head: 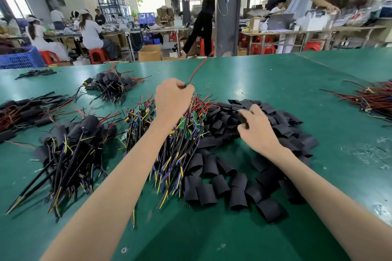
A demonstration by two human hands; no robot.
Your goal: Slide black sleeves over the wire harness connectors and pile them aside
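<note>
Green factory counter (275, 82): left hand (172, 99) grips a red-wired harness (197, 70) above the central heap of multicoloured wire harnesses (169, 150); right hand (257, 127) pinches a flat black sleeve (243, 120) just right of that heap. Pickup step; next probably needs the sleeve mouth opened and aligned over the harness.
</note>
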